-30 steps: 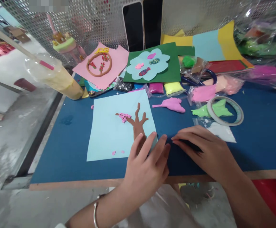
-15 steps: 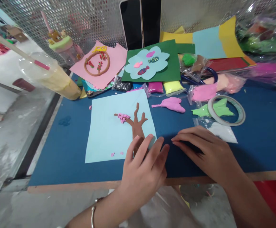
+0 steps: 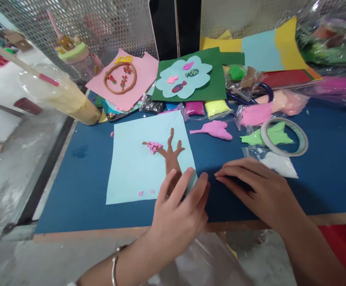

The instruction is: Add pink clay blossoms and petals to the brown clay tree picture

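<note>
My left hand [image 3: 180, 202] lies over the lower right corner of a light blue sheet of paper [image 3: 131, 171], its fingers spread. A brown clay tree [image 3: 171, 159] is on the sheet, its trunk base partly hidden by my fingers. Pink clay bits [image 3: 154, 147] cover its left branch, and two small pink crumbs [image 3: 140, 194] lie near the sheet's lower edge. To the right of the sheet, my right hand [image 3: 253, 186] has thumb and forefinger pinched together low over the blue table; whatever is between the tips is too small to make out. A flattened pink clay piece [image 3: 216, 130] lies beyond.
A tape roll [image 3: 302, 139] rests on green clay [image 3: 275, 135], beside a white clay packet [image 3: 280, 165]. Behind stand a green card with fish [image 3: 217, 87], a pink card [image 3: 97, 82] and propped phones [image 3: 163, 31]. A tilted drink cup [image 3: 85, 109] is at left.
The fingers of my left hand have shifted slightly, the little finger drawing in. My right hand keeps its pinch in the same place. The view has tilted a little.
</note>
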{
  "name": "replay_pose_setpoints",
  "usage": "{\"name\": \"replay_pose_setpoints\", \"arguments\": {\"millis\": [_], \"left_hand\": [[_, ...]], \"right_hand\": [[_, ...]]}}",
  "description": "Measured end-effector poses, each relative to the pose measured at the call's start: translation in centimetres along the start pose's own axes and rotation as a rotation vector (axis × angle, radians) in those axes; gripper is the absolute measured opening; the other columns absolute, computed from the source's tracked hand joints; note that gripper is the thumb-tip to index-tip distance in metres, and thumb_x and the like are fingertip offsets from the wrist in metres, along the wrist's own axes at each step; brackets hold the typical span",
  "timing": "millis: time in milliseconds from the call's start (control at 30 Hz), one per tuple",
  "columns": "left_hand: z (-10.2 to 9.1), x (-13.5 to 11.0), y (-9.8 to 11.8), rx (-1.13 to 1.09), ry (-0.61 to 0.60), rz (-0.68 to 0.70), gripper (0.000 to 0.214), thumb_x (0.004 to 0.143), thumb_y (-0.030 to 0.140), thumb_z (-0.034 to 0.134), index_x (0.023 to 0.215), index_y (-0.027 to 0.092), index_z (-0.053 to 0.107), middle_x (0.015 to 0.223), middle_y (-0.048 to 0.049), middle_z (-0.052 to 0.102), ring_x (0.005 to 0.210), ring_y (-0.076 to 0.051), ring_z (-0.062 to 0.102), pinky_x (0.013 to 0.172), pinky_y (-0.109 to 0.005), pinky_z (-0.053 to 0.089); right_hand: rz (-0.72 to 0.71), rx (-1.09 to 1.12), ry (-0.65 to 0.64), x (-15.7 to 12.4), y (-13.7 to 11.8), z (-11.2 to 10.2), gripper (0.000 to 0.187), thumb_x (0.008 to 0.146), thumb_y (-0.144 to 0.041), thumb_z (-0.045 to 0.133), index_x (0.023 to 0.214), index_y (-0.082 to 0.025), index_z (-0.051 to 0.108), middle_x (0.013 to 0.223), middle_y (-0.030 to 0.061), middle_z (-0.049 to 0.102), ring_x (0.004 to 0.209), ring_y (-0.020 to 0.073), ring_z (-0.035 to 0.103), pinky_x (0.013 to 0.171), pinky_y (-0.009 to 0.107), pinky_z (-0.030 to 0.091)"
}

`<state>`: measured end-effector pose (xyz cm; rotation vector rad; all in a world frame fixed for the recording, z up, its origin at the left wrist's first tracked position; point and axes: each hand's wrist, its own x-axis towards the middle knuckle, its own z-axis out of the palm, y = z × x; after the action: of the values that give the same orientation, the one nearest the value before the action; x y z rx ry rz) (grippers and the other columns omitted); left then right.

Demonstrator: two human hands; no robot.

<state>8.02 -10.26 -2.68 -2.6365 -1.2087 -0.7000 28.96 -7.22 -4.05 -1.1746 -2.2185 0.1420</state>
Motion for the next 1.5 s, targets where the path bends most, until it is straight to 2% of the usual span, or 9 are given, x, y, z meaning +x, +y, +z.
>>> {"name": "replay_pose_setpoints", "arguments": {"millis": [133, 367, 567, 733, 900, 1133, 1300, 1400, 1500], "left_hand": [[-0.1, -0.2, 0.0, -0.046, 0.06, -0.075, 0.035, 0.085, 0.009, 0.05, 0.114, 0.015, 0.068, 0.119, -0.0056, 0.07, 0.121, -0.025, 0.056, 0.11, -0.042, 0.039], [-1.3, -0.6, -0.4, -0.151, 0.049, -0.16, 0.035, 0.086, 0.009, 0.051, 0.117, 0.018, 0.066, 0.123, -0.0071, 0.067, 0.121, -0.024, 0.055, 0.108, -0.042, 0.04], [-3.7, -4.7, -2.5, 0.003, 0.145, -0.268, 0.036, 0.084, 0.003, 0.055, 0.113, 0.019, 0.069, 0.114, -0.0101, 0.067, 0.116, -0.028, 0.057, 0.106, -0.047, 0.039], [-3.9, -7.9, -3.1, 0.109, 0.136, -0.38, 0.042, 0.083, 0.002, 0.056, 0.116, 0.024, 0.069, 0.117, -0.0088, 0.066, 0.115, -0.028, 0.057, 0.107, -0.049, 0.038], [-3.5, -8.4, -3.3, 0.132, 0.118, -0.354, 0.039, 0.083, 0.005, 0.058, 0.116, 0.022, 0.069, 0.117, -0.0092, 0.066, 0.116, -0.027, 0.056, 0.108, -0.047, 0.038], [-3.6, -8.5, -3.5, 0.143, 0.125, -0.295, 0.036, 0.082, 0.005, 0.058, 0.112, 0.019, 0.071, 0.109, -0.0098, 0.069, 0.111, -0.026, 0.059, 0.107, -0.044, 0.038], [-3.5, -8.7, -3.7, 0.106, 0.188, -0.29, 0.033, 0.08, 0.003, 0.058, 0.106, 0.018, 0.071, 0.104, -0.0089, 0.071, 0.106, -0.024, 0.062, 0.102, -0.043, 0.042], [-3.7, -8.8, -3.8, 0.066, 0.225, -0.285, 0.03, 0.079, 0.001, 0.056, 0.1, 0.016, 0.071, 0.102, -0.0094, 0.071, 0.103, -0.025, 0.063, 0.099, -0.044, 0.044], [-4.0, -8.3, -3.5, -0.002, 0.249, -0.273, 0.027, 0.079, 0.001, 0.057, 0.098, 0.015, 0.07, 0.097, -0.0082, 0.071, 0.099, -0.023, 0.065, 0.097, -0.042, 0.045]], "right_hand": [[0.006, 0.012, 0.004, 0.0, 0.0, 0.0, 0.006, 0.094, -0.02, 0.056, 0.097, -0.024, 0.06, 0.092, 0.0025, 0.07, 0.083, 0.0181, 0.067, 0.08, 0.034, 0.051], [0.01, 0.018, 0.005, 0.1, -0.1, -0.1, 0.004, 0.093, -0.02, 0.058, 0.095, -0.023, 0.059, 0.091, 0.0026, 0.07, 0.083, 0.0174, 0.067, 0.079, 0.033, 0.051], [-0.03, -0.043, 0.041, 0.3, -0.3, -0.2, 0.01, 0.092, -0.018, 0.058, 0.097, -0.026, 0.059, 0.089, 0.0023, 0.071, 0.078, 0.0182, 0.069, 0.074, 0.033, 0.053], [-0.087, -0.123, 0.076, 0.4, -0.3, -0.2, 0.004, 0.093, -0.022, 0.058, 0.094, -0.025, 0.06, 0.085, 0.0032, 0.07, 0.075, 0.0182, 0.068, 0.071, 0.031, 0.051], [-0.069, -0.197, 0.054, 0.2, -0.2, -0.2, 0.009, 0.096, -0.03, 0.054, 0.09, -0.026, 0.061, 0.085, 0.0018, 0.07, 0.073, 0.0172, 0.067, 0.06, 0.03, 0.046], [0.016, -0.219, -0.003, -0.1, -0.4, -0.1, 0.024, 0.098, -0.042, 0.044, 0.089, -0.027, 0.062, 0.084, 0.0008, 0.071, 0.071, 0.0162, 0.066, 0.055, 0.028, 0.045], [0.078, -0.211, -0.025, -0.1, -0.3, -0.2, 0.025, 0.099, -0.043, 0.043, 0.089, -0.029, 0.061, 0.084, 0.0009, 0.071, 0.07, 0.0166, 0.065, 0.055, 0.029, 0.044], [0.075, -0.198, -0.01, -0.1, -0.5, -0.3, 0.022, 0.097, -0.043, 0.047, 0.09, -0.028, 0.062, 0.084, -0.0001, 0.07, 0.071, 0.0144, 0.065, 0.059, 0.027, 0.046], [0.129, -0.074, 0.018, -0.2, -1.8, 0.0, 0.014, 0.094, -0.04, 0.056, 0.091, -0.029, 0.064, 0.087, -0.0014, 0.07, 0.074, 0.0116, 0.066, 0.066, 0.023, 0.049]]}}
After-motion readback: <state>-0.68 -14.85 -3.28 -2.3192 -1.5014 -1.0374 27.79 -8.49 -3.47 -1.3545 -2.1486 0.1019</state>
